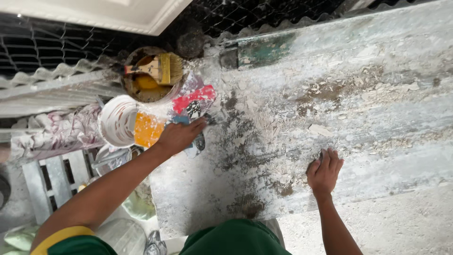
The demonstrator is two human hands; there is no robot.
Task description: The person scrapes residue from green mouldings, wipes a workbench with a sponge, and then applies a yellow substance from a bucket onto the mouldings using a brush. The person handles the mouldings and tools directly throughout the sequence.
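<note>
Nearest me, the right hand [324, 171] presses a small dark pad [313, 165], fingers curled over it, on the flaking, paint-crusted tabletop [358, 108]. The left hand [179, 135] lies farther back at the tabletop's left edge, fingers flat on a crumpled red and black wrapper [194, 100]. Beyond it sit a white tub [117, 121] and a rusty tin [147, 75] with a brush [158, 69] across it

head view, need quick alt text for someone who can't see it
Seen from above, a person presses the right hand on a flaking, paint-crusted surface while the left hand rests at its edge on a colourful wrapper. Nearby stand a white bucket and a tin with a brush across it.
</note>
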